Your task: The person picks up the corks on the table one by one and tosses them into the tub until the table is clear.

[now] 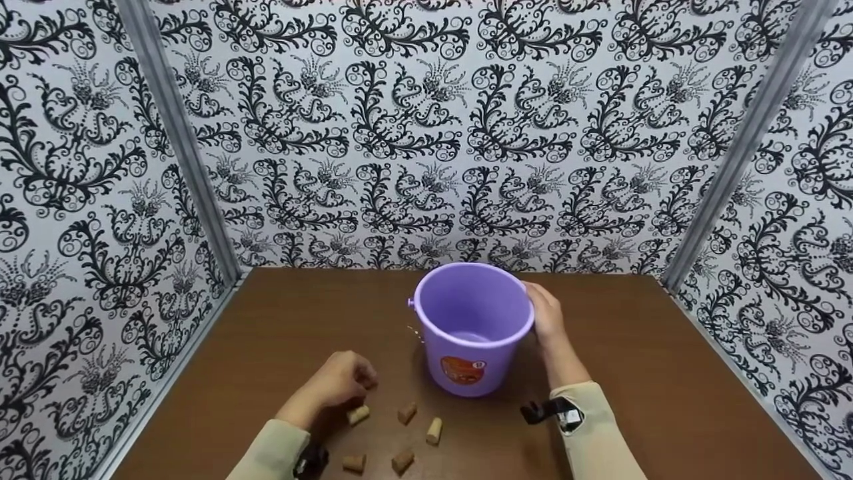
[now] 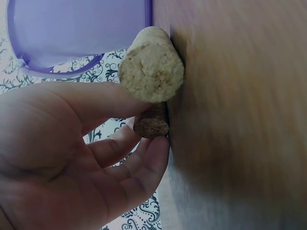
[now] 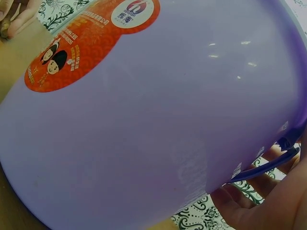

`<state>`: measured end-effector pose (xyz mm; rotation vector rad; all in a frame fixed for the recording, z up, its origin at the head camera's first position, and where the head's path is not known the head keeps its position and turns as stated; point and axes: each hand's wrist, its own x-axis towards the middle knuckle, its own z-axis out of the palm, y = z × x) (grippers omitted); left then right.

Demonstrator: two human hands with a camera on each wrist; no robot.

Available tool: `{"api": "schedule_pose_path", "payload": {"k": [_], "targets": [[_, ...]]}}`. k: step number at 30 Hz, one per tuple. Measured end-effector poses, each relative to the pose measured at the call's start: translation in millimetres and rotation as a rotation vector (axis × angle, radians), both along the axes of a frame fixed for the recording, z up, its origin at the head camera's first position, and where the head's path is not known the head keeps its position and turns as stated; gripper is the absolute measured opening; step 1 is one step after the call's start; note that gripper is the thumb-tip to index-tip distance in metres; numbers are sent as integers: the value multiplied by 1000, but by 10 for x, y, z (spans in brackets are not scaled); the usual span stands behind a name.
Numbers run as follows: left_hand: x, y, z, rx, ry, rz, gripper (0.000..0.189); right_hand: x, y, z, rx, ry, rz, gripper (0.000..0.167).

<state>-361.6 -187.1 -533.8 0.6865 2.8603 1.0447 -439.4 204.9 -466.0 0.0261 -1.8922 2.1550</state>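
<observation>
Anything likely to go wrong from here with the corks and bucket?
The pale cork beside the left hand might get knocked and roll. The dark cork in that hand's fingers is small and could slip. The bucket may tip if the right hand, at one side of its rim, pushes.

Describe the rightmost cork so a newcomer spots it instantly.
Find the purple bucket on the brown table. On the person's side, the cork lies farthest right. It's pale, unlike its darker nearest neighbours; the other pale cork lies by the left hand.
</observation>
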Motion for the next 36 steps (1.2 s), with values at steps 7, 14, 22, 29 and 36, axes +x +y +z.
{"api": "schedule_pose_path", "payload": {"k": [7, 14, 22, 29, 36], "targets": [[12, -8, 1, -9, 19, -3, 31, -21, 16, -9, 40, 23, 4, 37], [29, -27, 16, -18, 32, -19, 32, -13, -7, -8, 79, 21, -11, 37], [52, -17, 67, -50, 36, -4, 31, -14, -23, -27, 72, 56, -7, 37], [86, 17, 173, -45, 53, 5, 25, -3, 2, -16, 79, 32, -24, 37], [97, 39, 244, -5, 93, 26, 25, 5, 20, 8, 86, 23, -13, 38]]}}
